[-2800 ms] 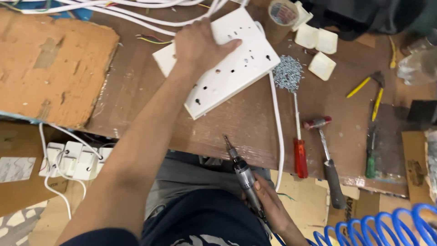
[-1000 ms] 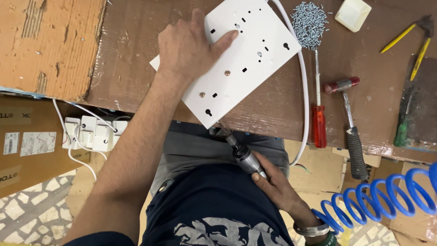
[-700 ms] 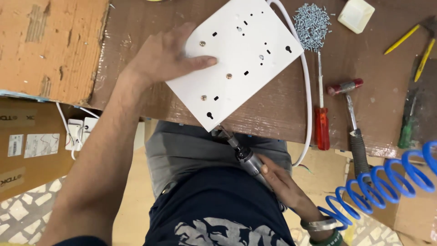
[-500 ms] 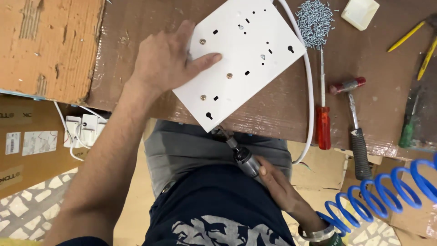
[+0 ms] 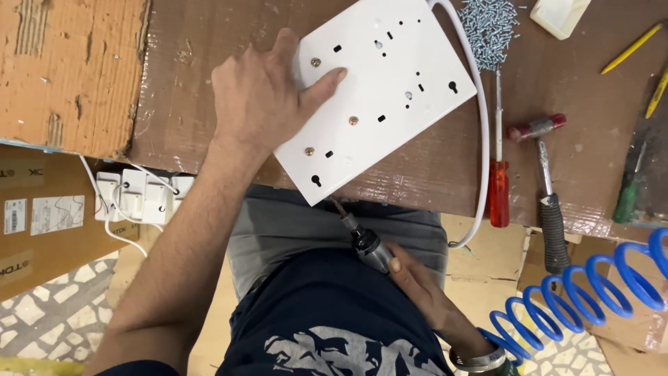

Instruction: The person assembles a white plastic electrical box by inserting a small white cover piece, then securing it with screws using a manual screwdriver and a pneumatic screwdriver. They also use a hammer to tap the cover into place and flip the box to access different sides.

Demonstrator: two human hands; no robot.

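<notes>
The left hand (image 5: 268, 104) is pressing open and flat on the white socket plate (image 5: 379, 90), which is lying tilted on the worktop (image 5: 431, 174). The right hand (image 5: 417, 285) is gripping a power screwdriver (image 5: 362, 240) below the edge, its tip hidden behind the plate.

I count: one white socket plate (image 5: 379, 90) at counter's near edge. One screw pile (image 5: 489, 24). One red-handled screwdriver (image 5: 498, 174), one hammer (image 5: 546, 188), one green-handled screwdriver (image 5: 628, 195). Two yellow pencils (image 5: 632, 49), far right corner. One powered driver (image 5: 365, 240). One blue coiled hose (image 5: 591, 285).
</notes>
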